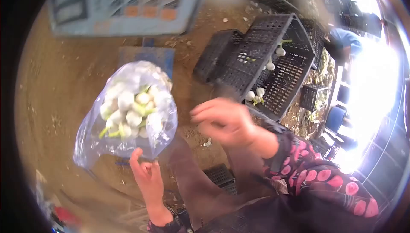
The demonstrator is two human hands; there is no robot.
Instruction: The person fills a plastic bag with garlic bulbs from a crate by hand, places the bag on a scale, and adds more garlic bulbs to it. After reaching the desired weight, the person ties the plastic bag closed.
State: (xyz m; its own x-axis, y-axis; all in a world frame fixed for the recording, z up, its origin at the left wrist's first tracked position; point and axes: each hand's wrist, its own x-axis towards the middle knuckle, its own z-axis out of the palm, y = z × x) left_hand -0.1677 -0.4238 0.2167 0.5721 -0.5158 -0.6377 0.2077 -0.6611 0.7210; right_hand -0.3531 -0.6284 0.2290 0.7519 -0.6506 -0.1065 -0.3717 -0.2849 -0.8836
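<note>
While the bag (88, 141) lies just beyond the left hand (148, 175), the right hand (229, 123) hovers farther off (both half-curled, seemingly empty).

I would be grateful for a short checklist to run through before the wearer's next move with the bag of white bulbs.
1. Clear plastic bag open: ok, its mouth looks open, with no tie visible.
2. Bulbs in the bag contained: ok, they sit in a heap within the plastic.
3. Bag firmly supported: cannot tell; a blue platform shows behind it, but the contact is hidden.
4. Left hand gripping the bag: not ok; it is beside the lower edge, thumb and forefinger apart.
5. Right hand empty: cannot tell; it is blurred.
6. Black crate emptied: not ok, a few bulbs remain inside.
</note>
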